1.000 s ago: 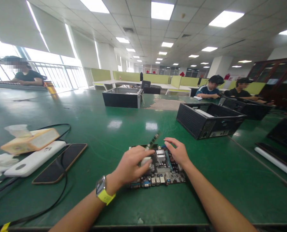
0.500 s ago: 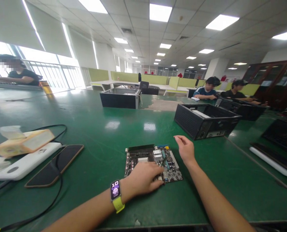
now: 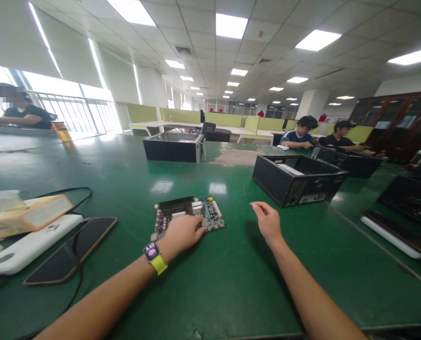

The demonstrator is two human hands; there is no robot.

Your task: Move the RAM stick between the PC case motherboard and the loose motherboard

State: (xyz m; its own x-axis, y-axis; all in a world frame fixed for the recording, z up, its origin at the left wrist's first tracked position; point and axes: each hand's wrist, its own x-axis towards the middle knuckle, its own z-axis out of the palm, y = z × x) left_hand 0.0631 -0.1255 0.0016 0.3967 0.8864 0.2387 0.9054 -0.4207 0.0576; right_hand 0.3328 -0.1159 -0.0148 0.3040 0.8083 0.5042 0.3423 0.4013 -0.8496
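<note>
Dark motherboard (image 3: 188, 208), green tabletop (image 3: 214, 283), yellow-green watch strap (image 3: 159, 265)

V. bright: ceiling lts (image 3: 231, 26), window (image 3: 54, 86) glare, edge distortn.

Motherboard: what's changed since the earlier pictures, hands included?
The motherboard has moved left and farther away, with the left hand on it. The stick by that hand a second ago no longer shows there. The right hand has drawn clear to the motherboard's right; whether it holds anything is unclear. The phone and nearer black case stayed put.

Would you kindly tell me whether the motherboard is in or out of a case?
Out: the motherboard lies on the green table, partly under the left hand.
</note>
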